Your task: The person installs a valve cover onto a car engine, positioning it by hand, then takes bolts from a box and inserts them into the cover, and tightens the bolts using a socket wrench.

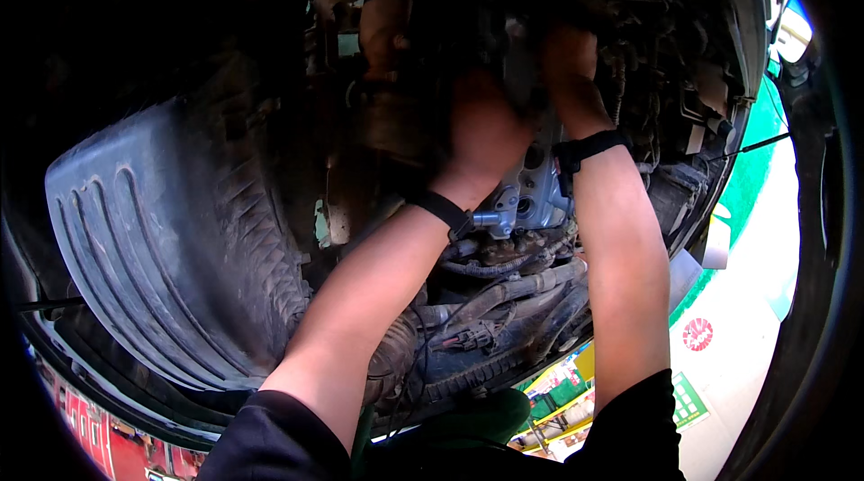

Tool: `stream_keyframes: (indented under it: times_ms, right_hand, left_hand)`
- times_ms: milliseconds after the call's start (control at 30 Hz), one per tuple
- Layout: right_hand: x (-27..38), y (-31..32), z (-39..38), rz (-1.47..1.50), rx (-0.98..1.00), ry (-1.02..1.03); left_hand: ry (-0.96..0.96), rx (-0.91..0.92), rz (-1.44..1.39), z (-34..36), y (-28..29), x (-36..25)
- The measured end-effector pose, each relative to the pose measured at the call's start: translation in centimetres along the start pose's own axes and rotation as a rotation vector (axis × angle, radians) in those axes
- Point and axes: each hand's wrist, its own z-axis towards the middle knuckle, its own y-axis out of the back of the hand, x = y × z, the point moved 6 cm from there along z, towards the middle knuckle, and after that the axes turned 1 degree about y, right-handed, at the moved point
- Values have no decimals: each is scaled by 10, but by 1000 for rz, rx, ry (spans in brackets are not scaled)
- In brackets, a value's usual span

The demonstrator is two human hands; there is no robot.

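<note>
Both arms reach deep into a vehicle's engine bay, a black strap round each wrist. My left hand (489, 125) is over the left side of a silver-grey metal engine part (542, 186) with round openings. Farther in and to the right, my right hand (572, 58) is above the same part's far end. Shadow and blur hide the fingers of both hands, so what they touch or hold cannot be made out. A short metal pipe stub (491, 219) sticks out on the part's left, close to my left wrist.
A large ribbed black plastic housing (135, 238) fills the left. Hoses (540, 281) and a loose wiring connector (470, 337) lie nearer me. A ribbed hose (393, 350) is beside my left forearm. A thin rod (756, 145) crosses the right edge; the far area is dark.
</note>
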Motion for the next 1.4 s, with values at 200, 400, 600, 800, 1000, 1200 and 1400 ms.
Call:
stream_keyframes:
  times_ms: [200, 400, 600, 800, 1000, 1200, 1400]
  right_hand:
    - [7, 13, 0, -209, 29, 218]
    - [4, 23, 8, -282, -22, 304]
    - [10, 30, 5, -251, -96, 378]
    - [-4, 29, 8, -311, -60, 405]
    - [-16, 12, 20, -534, 130, 437]
    - [-5, 26, 12, -372, -26, 511]
    - [1, 33, 17, -513, 39, 435]
  left_hand:
    - [55, 110, 15, 0, -6, 6]
    - [7, 136, 40, 2, -13, 6]
    - [53, 199, 93, 0, -12, 14]
    - [18, 143, 38, 2, -11, 7]
    - [74, 175, -38, 5, -11, 2]
    - [39, 183, -2, 4, -6, 8]
    - [-7, 108, 31, 5, -5, 6]
